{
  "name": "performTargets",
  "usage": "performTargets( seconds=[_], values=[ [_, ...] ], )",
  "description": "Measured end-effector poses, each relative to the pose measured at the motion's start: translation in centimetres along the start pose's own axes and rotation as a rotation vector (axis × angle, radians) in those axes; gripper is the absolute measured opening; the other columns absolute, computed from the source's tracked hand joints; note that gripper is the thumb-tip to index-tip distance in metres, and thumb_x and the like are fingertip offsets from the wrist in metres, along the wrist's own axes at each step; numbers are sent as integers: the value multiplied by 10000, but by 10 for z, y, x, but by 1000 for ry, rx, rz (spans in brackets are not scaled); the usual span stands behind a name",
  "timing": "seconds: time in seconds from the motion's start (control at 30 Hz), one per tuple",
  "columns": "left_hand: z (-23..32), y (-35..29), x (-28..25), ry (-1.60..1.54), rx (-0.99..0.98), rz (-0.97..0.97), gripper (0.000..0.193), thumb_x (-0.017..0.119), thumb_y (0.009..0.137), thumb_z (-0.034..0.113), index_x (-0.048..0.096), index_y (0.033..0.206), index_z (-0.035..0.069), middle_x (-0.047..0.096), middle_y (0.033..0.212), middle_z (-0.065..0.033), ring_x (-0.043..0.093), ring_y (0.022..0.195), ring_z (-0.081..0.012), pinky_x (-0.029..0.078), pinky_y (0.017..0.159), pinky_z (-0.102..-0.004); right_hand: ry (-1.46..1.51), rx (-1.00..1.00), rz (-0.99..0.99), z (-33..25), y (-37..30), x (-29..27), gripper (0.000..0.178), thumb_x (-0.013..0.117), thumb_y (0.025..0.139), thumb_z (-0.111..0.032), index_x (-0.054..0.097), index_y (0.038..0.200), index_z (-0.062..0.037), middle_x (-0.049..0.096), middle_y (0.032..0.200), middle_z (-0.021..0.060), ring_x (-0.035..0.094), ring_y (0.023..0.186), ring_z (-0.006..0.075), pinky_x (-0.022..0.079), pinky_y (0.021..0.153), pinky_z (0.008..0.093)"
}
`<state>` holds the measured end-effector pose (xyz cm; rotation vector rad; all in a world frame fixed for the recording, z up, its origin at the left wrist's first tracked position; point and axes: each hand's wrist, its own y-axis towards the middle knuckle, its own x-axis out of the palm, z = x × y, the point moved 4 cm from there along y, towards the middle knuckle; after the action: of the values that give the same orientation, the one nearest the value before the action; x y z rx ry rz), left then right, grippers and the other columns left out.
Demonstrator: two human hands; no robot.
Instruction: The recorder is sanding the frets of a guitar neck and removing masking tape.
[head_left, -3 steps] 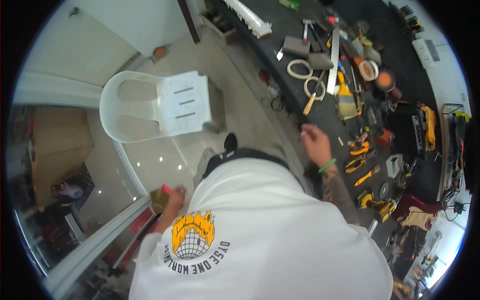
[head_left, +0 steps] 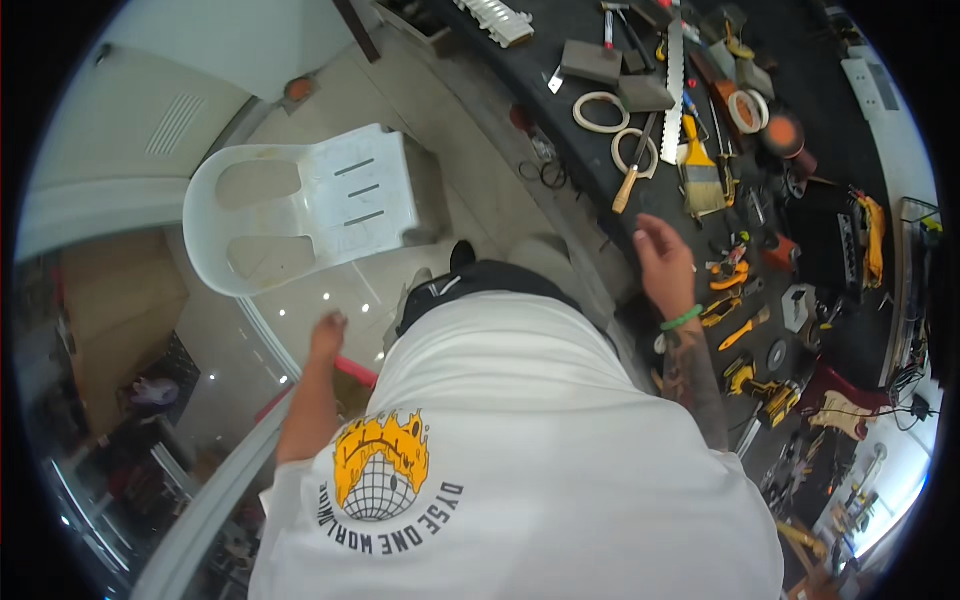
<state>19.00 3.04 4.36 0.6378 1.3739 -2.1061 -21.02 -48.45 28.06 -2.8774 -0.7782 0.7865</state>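
My right hand (head_left: 664,265), with a green band at its wrist, hovers over the near edge of the dark workbench (head_left: 560,110). Its fingers are loosely bent and apart, holding nothing I can see. Closest to it are a wooden-handled tool (head_left: 627,188) and a wide yellow-handled paintbrush (head_left: 702,185). My left hand (head_left: 328,333) hangs over the floor at my left, in front of the white plastic chair (head_left: 350,200). Its fingers are blurred and partly hidden. A pink-red strip (head_left: 357,372) shows beside that wrist, apart from the fingers.
On the bench lie rolls of tape (head_left: 601,112), grey blocks (head_left: 592,61), a toothed white strip (head_left: 672,95), a yellow drill (head_left: 775,400) and several yellow hand tools. A red guitar body (head_left: 828,385) rests farther right. A glass partition frame (head_left: 215,465) runs along my left.
My left hand has swung forward and away from the pink-red strip. My right hand has shifted right and forward, nearer the paintbrush. The whole view has turned slightly.
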Motion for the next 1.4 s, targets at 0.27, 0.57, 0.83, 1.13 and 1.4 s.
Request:
performTargets(
  seconds=[0.27, 0.57, 0.83, 1.13, 1.4],
  values=[
    [267, 107, -156, 30, 337, 209, 463, 675, 988, 326, 647, 1367, 62, 727, 1218, -179, 701, 1106, -282, 531, 950, -377, 34, 98, 177, 19, 60, -5, 302, 651, 1012, -117, 674, 1284, 12, 737, 1193, 93, 693, 1093, 144, 531, 960, 285],
    [463, 158, -196, 188, 720, 230, 421, 699, 983, 221, 636, 1379, 91, 681, 1304, -159, 668, 1184, -278, 522, 963, -363, -68, 161, 339, -8, 98, -1, 322, 659, 1015, -145, 669, 1301, 2, 731, 1193, 110, 680, 1096, 160, 514, 967, 299],
    [635, 211, -220, 388, 1365, 289, 415, 707, 990, 271, 639, 1363, 101, 627, 1356, -143, 568, 1283, -330, 440, 1083, -416, -100, 371, 623, -22, 77, 34, 330, 668, 1014, -195, 679, 1276, 5, 731, 1187, 159, 699, 1112, 217, 532, 962, 333],
    [708, 267, -177, 708, 1873, -162, 633, 785, 865, 409, 600, 1404, 134, 556, 1428, -129, 453, 1420, -375, 367, 1162, -537, -160, 486, 715, -103, 124, 145, 286, 686, 987, -140, 690, 1243, -11, 736, 1153, 149, 699, 1083, 245, 523, 960, 362],
    [707, 280, -141, 635, 1972, -141, 682, 771, 835, 511, 635, 1355, 93, 632, 1307, -107, 552, 1308, -330, 398, 1127, -519, -186, 259, 737, -93, 178, 200, 266, 678, 950, -29, 687, 1211, 25, 716, 1200, 172, 675, 1142, 302, 495, 1016, 371]
  ],
)
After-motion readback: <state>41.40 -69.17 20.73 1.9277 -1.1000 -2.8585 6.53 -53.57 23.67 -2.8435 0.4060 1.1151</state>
